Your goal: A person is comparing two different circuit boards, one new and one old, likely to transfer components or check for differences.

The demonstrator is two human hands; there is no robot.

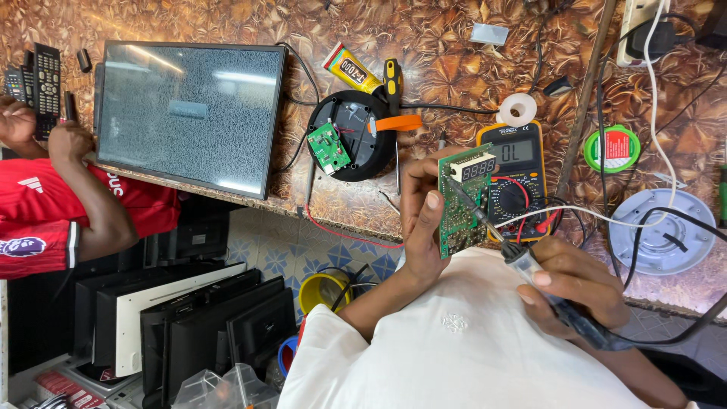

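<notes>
My left hand [421, 220] feels a matt green fibreglass-like circuit board [459, 203]; my right hand [573, 282] grips the soldering iron [530, 266], metal tip, smooth plastic handle

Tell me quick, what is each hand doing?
Left hand: closed around the green rectangular circuit board.
Right hand: closed around the dark-handled soldering iron, tip at the board.

A workbench [227, 15] with a brown leaf-pattern top holds a flat screen [189, 113] showing grey static, and beside it several dark monitors [189, 318] stand on a floor of blue patterned tiles [288, 250] in bright even light
</notes>
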